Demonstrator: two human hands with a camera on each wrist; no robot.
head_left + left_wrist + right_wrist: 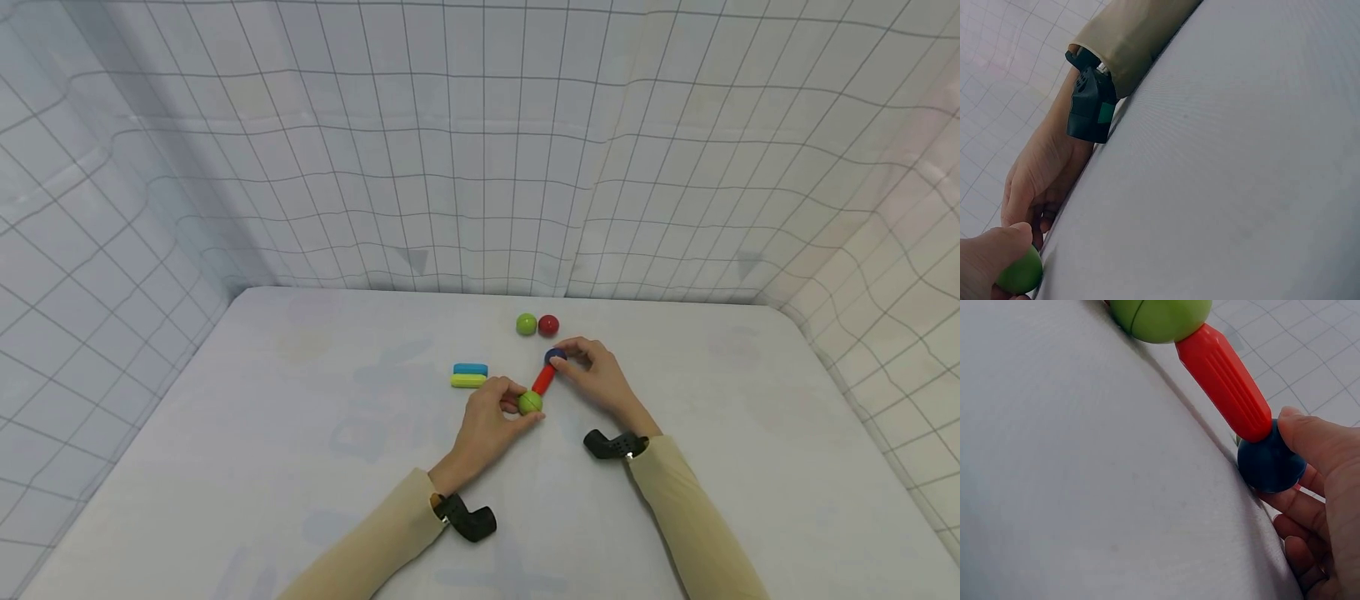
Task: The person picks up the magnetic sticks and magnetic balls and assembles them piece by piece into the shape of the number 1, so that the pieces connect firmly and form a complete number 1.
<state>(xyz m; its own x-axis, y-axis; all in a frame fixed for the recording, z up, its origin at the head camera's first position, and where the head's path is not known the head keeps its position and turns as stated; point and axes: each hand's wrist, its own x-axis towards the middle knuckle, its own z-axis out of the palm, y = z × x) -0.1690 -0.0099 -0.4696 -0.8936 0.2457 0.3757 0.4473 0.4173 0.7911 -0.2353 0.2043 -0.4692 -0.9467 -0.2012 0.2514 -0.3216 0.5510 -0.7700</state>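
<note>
A red grooved rod (1225, 381) joins a green ball (531, 402) at one end and a dark blue ball (1270, 461) at the other. My left hand (487, 429) holds the green ball between thumb and fingers, low over the white table. With thumb and fingers my right hand (602, 379) pinches the blue ball at the farther end. In the left wrist view, the left thumb (997, 250) covers part of the green ball. Seen from the right wrist, the rod meets both balls and slants just above the table surface.
Behind the hands, a loose green ball (527, 324) and a dark red ball (548, 325) sit side by side on the table (337, 483). A blue rod (470, 368) and a yellow-green rod (468, 381) lie together left of the hands. Grid-patterned white sheets (480, 150) surround the table.
</note>
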